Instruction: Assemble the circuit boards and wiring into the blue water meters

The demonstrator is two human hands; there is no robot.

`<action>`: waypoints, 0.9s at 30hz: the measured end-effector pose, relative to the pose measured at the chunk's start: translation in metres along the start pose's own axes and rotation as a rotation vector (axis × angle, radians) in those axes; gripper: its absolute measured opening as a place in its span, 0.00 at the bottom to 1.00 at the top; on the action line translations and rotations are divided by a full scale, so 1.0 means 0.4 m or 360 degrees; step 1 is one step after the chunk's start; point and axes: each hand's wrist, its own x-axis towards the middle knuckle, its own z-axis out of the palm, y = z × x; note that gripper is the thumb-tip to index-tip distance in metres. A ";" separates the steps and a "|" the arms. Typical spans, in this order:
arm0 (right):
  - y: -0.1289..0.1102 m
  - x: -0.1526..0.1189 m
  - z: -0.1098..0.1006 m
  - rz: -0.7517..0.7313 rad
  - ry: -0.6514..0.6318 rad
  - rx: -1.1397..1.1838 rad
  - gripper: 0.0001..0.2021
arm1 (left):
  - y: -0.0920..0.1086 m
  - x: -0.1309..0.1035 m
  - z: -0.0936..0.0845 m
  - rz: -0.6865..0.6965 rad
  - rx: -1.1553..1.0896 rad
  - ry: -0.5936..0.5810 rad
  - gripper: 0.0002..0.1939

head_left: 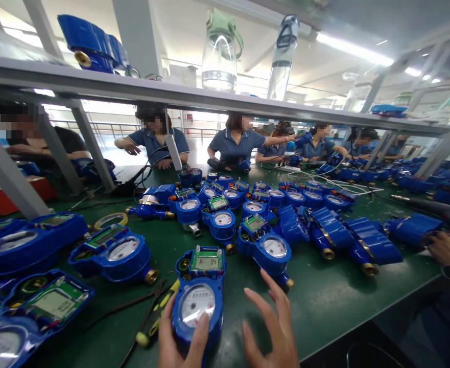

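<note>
In the front middle, a blue water meter [197, 327] with a round white dial and a small lit display rests on the green table. My left hand [182, 332] is closed around its near end, thumb lying over the dial's edge. My right hand [273, 322] hovers just right of that meter, fingers spread and bent, with nothing in it. Behind the right hand stands another blue meter [274, 250] with its circuit board uncovered. Left of the held meter lie dark pliers [158, 291] and a yellow-and-black handle [159, 312], partly behind my left hand.
Several more blue meters [222, 220] crowd the green table [335, 301]. A tape roll [111, 220] lies at left. Overhead runs a shelf [163, 92] with bottles [220, 56]. Several people [236, 140] sit opposite; another person's hand [449, 250] touches a meter at right.
</note>
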 end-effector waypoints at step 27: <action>0.277 0.166 -0.020 0.0432 0.0133 -0.0137 0.43 | 0.009 0.188 0.075 0.0032 -0.0199 -0.0241 0.43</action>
